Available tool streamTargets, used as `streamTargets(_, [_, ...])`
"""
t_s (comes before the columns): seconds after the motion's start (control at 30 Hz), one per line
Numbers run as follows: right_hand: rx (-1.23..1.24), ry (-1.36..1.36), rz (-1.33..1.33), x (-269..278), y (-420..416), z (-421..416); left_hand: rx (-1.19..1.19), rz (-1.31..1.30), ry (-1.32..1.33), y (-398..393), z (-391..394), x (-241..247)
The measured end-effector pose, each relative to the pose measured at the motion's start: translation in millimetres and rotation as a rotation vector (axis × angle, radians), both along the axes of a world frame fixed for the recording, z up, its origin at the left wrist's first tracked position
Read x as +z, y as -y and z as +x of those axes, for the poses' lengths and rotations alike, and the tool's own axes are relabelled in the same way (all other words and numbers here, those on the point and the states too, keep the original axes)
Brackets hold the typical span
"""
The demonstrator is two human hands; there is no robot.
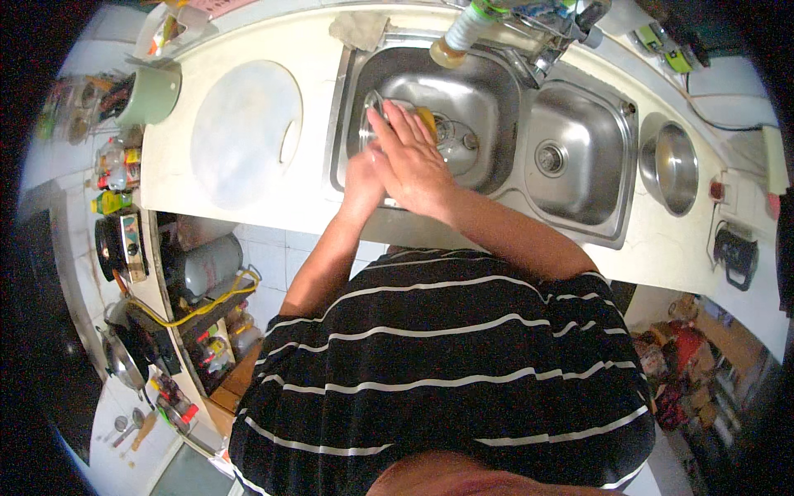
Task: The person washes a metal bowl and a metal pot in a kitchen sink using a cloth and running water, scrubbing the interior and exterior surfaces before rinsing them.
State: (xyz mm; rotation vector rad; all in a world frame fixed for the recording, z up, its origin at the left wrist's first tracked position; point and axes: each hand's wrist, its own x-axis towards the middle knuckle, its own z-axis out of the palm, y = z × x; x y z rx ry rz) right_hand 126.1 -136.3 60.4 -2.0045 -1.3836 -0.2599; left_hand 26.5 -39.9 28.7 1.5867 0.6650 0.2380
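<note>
Over the front left of the larger steel sink basin [471, 93], my two hands meet. My right hand [412, 161] lies flat with its fingers stretched away from me, its thumb side against my left hand. My left hand [366, 177] is blurred and partly covered, so whether it holds anything cannot be told. Behind the fingers, at the basin's left wall, is a clear or metal vessel [372, 102], largely hidden. A yellowish thing [427, 116] shows beside my right fingers, and a clear round lid or dish [462, 149] lies near the drain.
A round white board [245, 133] lies on the counter at left, near a green container [152, 93]. The faucet [543, 65] stands behind the sink. Right of the smaller basin [574, 115] is a steel bowl [671, 167]. A cloth [360, 31] lies behind the sink.
</note>
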Motion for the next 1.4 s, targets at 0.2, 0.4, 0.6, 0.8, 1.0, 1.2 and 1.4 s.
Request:
streamTargets(0.2, [0.368, -1.263, -0.329, -42.8, -34.6, 121.4, -0.409, 0.215, -0.033, 22.6, -14.8, 58.6])
streamTargets(0.4, [-0.237, -1.833, 0.138, -75.8, -3.9, 147.7, -0.102, -0.15, 0.069, 3.8, -25.0, 48.3])
streamTargets(0.6, [0.043, -2.171, 0.45, -78.4, 43.1, 139.3, 0.16, -0.357, 0.181, -18.2, -30.4, 10.2])
streamTargets(0.8, [-0.055, -1.517, 0.389, 3.2, 12.7, 92.1, 0.222, -0.408, 0.231, -16.5, -21.9, 14.4])
streamTargets(1.0, [0.013, -0.573, 0.176, 7.9, -15.2, 79.8, 0.116, -0.291, 0.163, -16.8, -17.8, 15.7])
streamTargets(1.2, [0.048, -0.506, 0.096, 14.1, -7.4, 48.6, 0.051, -0.275, 0.118, -6.2, -18.2, 28.8])
streamTargets(1.4, [0.502, -0.289, 0.23, 12.5, 2.7, 27.5, 0.018, -0.17, 0.167, -14.2, -13.9, 26.2])
